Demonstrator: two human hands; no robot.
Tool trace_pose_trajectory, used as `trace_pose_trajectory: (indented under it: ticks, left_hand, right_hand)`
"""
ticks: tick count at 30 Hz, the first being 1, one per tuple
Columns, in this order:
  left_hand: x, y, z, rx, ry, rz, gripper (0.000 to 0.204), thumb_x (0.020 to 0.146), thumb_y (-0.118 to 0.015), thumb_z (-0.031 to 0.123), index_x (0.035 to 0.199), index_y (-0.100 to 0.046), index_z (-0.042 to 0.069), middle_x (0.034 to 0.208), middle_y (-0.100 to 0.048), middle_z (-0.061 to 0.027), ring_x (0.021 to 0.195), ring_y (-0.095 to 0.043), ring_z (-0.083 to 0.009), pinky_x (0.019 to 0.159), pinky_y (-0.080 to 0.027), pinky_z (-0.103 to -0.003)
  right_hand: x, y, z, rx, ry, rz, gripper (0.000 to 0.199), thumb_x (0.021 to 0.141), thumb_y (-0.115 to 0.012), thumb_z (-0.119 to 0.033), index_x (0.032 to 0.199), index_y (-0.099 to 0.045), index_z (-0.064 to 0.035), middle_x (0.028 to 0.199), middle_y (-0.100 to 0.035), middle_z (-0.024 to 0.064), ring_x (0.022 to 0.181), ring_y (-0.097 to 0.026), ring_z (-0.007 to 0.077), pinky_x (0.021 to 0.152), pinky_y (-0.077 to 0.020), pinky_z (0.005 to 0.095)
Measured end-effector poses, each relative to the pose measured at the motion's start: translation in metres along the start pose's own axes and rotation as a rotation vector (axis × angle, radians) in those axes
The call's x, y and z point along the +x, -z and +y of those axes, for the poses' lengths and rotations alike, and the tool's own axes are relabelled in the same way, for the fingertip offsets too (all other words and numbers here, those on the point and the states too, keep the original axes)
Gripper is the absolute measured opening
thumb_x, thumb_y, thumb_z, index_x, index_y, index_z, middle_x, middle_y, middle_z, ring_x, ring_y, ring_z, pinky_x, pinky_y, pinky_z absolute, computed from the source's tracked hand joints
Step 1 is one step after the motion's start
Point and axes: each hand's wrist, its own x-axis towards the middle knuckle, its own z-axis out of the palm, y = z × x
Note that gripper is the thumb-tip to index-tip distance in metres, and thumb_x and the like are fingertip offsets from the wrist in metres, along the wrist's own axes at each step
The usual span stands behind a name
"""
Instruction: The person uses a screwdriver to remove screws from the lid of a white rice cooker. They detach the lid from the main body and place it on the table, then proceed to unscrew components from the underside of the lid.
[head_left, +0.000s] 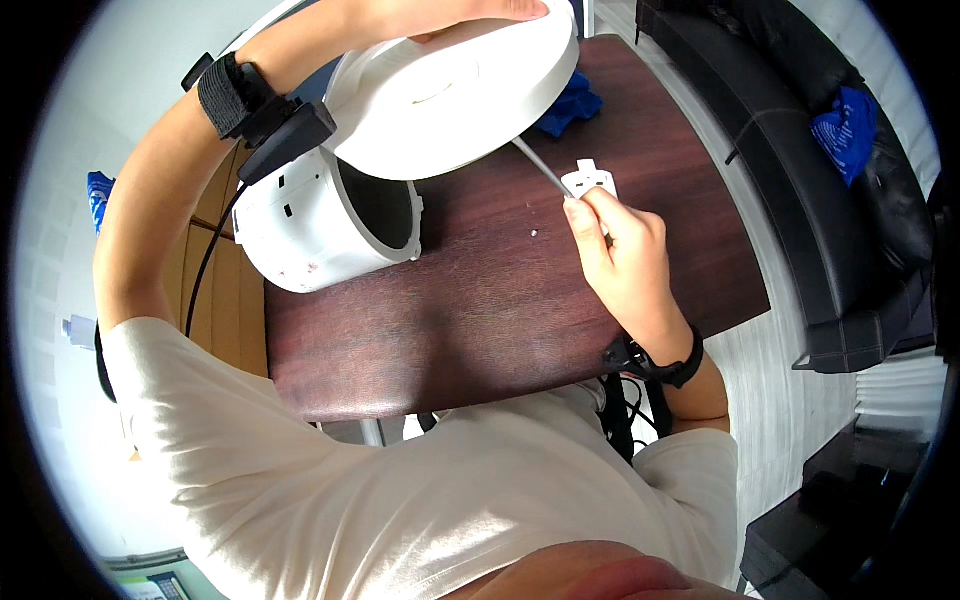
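My R hand (628,252) pinches a thin grey rod (543,168), long axis diagonal, pointing up-L twd tilted white disc (455,100); my L hand (465,12) clasps disc's far edge.

A big, round, white lid (450,110) is being held up, tilted, under the left hand (430,12). A thin grey stick (541,165) is being held by the right hand (630,255), poking out past the thumb toward the lid's edge.

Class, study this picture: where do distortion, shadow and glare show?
Head view: edges of the brown table bow outward, with black around the rim; head view: a soft shadow darkens the tabletop's near middle; head view: bright patches whiten the cream shirt.
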Motion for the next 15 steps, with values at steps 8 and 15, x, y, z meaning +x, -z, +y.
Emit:
trace_pose_trajectory:
  ticks: [8, 15]
  left_hand:
    - [-0.003, -0.001, 0.008, -0.012, 0.063, -0.068, 0.058, 0.08, -0.068, 0.049, 0.102, -0.061, -0.004, 0.089, -0.064, -0.0141, 0.082, -0.061, -0.0199, 0.069, -0.049, -0.029]
    - [0.003, -0.002, 0.001, -0.056, 0.042, -0.062, 0.056, 0.081, -0.069, 0.047, 0.103, -0.061, -0.004, 0.088, -0.063, -0.0124, 0.082, -0.06, -0.0187, 0.069, -0.048, -0.029]
  right_hand:
    - [-0.008, -0.003, -0.006, -0.104, 0.008, 0.01, 0.032, 0.094, -0.056, -0.022, 0.07, -0.051, -0.0019, 0.048, -0.043, 0.0087, 0.039, -0.043, 0.02, 0.041, -0.034, 0.0313]
    - [-0.003, 0.001, 0.008, 0.302, -0.137, -0.211, 0.032, 0.093, -0.057, -0.021, 0.068, -0.05, -0.0027, 0.048, -0.046, 0.0099, 0.041, -0.051, 0.0259, 0.04, -0.0364, 0.0344]
